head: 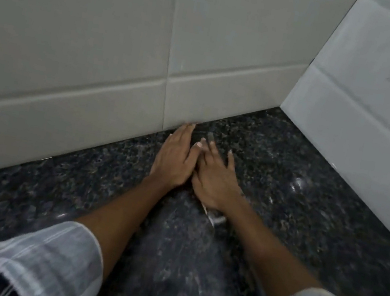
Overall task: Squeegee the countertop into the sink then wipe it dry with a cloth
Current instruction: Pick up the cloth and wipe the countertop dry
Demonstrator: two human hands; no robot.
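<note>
Both hands are down on the dark speckled granite worktop (310, 199), close to where it meets the tiled back wall (73, 61). The left hand (173, 159) lies flat, palm down, fingers straight and together, their tips touching or almost touching the base of the back wall; it is released and grasps nothing. The right hand (217, 180) sits just beside it, the two touching along their inner edges. Its fingers are spread and mostly straight, pressing down on something pale underneath. A small whitish piece (214, 217) sticks out from under the heel of the right hand, toward the wrist. It is blurred and mostly covered, so it cannot be told whether it is the cloth or part of a squeegee. No curled grip shows on the right hand; it reads as pressing with flat fingers.

A second tiled wall (379, 102) comes in at the right, forming a corner with the back wall beyond the hands. The worktop shows glossy light spots to the right of the hands. Both forearms are bare, with pale striped sleeves (44, 259) pushed up near the elbows at the bottom of the view. No sink is in view.
</note>
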